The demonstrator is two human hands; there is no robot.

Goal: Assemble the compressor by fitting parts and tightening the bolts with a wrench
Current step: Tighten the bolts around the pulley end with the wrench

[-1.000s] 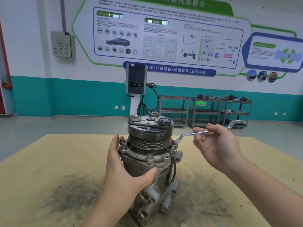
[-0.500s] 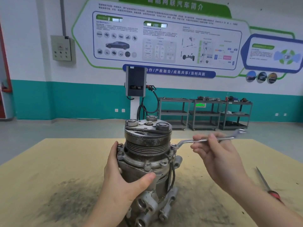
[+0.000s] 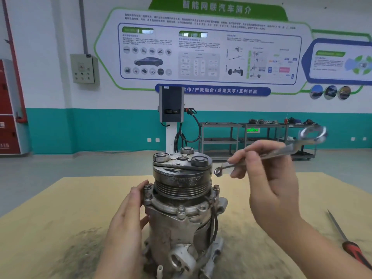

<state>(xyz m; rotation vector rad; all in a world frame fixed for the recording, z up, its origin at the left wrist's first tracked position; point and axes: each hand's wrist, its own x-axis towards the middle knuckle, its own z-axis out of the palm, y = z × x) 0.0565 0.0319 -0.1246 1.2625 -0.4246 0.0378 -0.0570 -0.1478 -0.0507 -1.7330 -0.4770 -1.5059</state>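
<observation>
A worn grey compressor (image 3: 181, 214) stands upright on the tan table (image 3: 60, 218), its grooved pulley and clutch plate on top. Several bolts ring its flange; one stands at the right side (image 3: 216, 187) and one at the front (image 3: 181, 210). My left hand (image 3: 126, 218) rests flat against the compressor's left side, fingertips by the left bolts. My right hand (image 3: 267, 178) holds a silver wrench (image 3: 281, 152) in the air to the right of the pulley. The wrench's small ring end (image 3: 218, 171) hovers above the right bolt, not touching it.
A red-handled screwdriver (image 3: 350, 244) lies on the table at the right. Dark grime stains the table around the compressor's base. Metal shelf carts (image 3: 221, 137) and a charging unit (image 3: 171, 105) stand far back by the wall.
The wrench's ring end has lifted off the right flange bolt and now hangs in the air. My left thumb has come off the compressor's front; the hand now lies along its left side.
</observation>
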